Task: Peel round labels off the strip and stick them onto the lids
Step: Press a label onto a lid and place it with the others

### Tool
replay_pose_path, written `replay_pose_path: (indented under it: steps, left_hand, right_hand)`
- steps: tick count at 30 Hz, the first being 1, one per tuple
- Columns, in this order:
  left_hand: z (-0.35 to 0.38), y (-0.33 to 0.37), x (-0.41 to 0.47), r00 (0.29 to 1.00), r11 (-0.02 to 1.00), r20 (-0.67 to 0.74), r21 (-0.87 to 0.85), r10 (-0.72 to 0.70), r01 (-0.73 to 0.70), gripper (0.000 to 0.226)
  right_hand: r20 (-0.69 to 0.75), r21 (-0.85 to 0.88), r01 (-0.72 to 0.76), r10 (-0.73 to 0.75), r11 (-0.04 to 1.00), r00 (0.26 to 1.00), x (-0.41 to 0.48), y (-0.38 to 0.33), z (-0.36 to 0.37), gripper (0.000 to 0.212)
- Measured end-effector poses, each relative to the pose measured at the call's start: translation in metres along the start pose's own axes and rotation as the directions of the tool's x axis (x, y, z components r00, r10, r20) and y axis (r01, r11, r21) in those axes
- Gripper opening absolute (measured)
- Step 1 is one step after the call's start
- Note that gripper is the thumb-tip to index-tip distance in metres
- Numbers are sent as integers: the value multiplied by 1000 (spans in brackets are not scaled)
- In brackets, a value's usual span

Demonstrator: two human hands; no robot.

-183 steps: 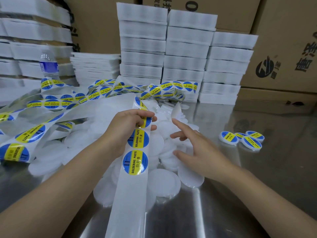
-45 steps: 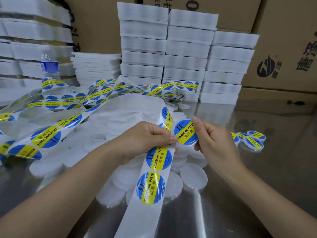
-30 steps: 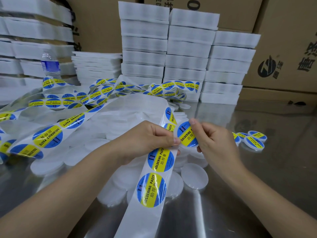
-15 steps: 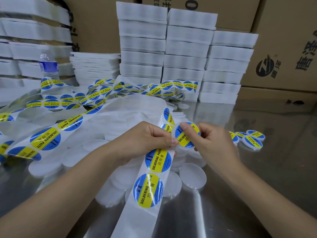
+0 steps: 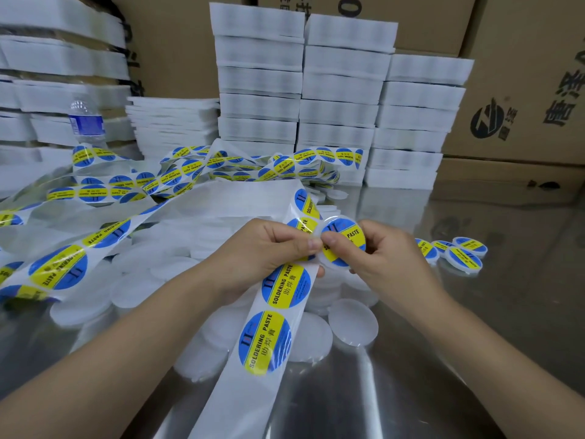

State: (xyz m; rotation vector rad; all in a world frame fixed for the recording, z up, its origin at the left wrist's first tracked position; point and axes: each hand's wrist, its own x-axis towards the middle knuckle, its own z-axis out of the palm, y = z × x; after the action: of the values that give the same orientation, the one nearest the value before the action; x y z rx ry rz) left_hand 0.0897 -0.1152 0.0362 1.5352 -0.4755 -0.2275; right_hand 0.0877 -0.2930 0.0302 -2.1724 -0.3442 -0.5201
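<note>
While the right hand (image 5: 391,259) cradles a white lid (image 5: 330,264) and its thumb presses the round label (image 5: 346,237) down onto it, the left hand (image 5: 269,248) pinches the strip (image 5: 275,331) just beside it, the two thumb tips nearly touching. That closeness is the danger. The label's left edge sits right against the strip, and if the thumb smooths it down before the disc is centred, it will probably land off-centre or crease. Pressure from one side only could also trap a bubble. Watch the strip too: its loose tail hangs over the blank lids (image 5: 353,321) on the steel table (image 5: 459,359). A tug from the left hand might drag them about, or let the next label lift and catch on a finger. Over to the right, the finished lids (image 5: 463,258) sit well apart from the action and look safe.
</note>
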Motion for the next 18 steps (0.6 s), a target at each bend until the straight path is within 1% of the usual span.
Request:
replay_pose_path:
  steps: [3, 5, 12, 18]
  left_hand:
    - [0, 0, 0, 1000, 1000, 3, 12, -2, 2, 22]
    - [0, -1, 0, 1000, 1000, 4, 16, -4, 4, 24]
    - [0, -1, 1, 1000, 999, 1, 24, -30, 30, 27]
    - [-1, -2, 3, 998, 998, -35, 47, -48, 50, 29]
  right_hand:
    - [15, -2, -2, 2, 1000, 1000, 0, 0, -1, 79]
    - [29, -37, 5, -4, 999, 1000, 0, -1, -2, 77]
    - [150, -159, 49, -25, 986, 988, 0, -3, -7, 85]
    - [195, -281, 94, -39, 955, 980, 0, -4, -12, 92]
